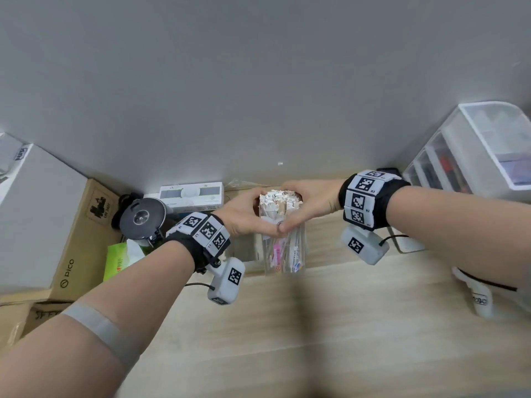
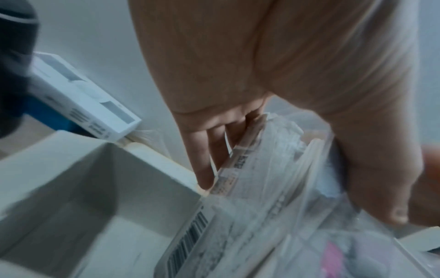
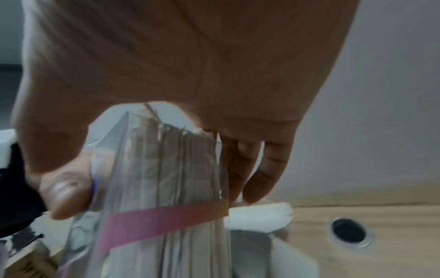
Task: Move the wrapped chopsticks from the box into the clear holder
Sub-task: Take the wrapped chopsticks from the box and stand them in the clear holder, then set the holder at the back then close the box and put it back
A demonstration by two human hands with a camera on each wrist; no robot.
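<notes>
Wrapped chopsticks: one thick bundle, too many to count, standing upright with its ragged paper ends up. Its lower part sits inside the clear holder; printed wrappers, one with a pink band, show through the wall. One holder, standing on the bench.

Two hands on the bundle. Left hand wraps its left side, right hand its right side; both grips are curled round the upper part, the thumbs meeting at the front just above the holder's rim. In the left wrist view the fingers lie along the wrappers on the far side and the thumb presses the near side. The right wrist view shows the same for the other hand, thumb against clear film, pink band just below it.

One open white box just left of the holder, its inside bare where visible; barcode label on the side toward the holder.

Bench is pale wood-grain with one round cable hole. Plain grey wall behind. Left side: one brown PICO carton, one round steel lid, one green packet, one small white carton against the wall. Right side: one translucent drawer unit.
</notes>
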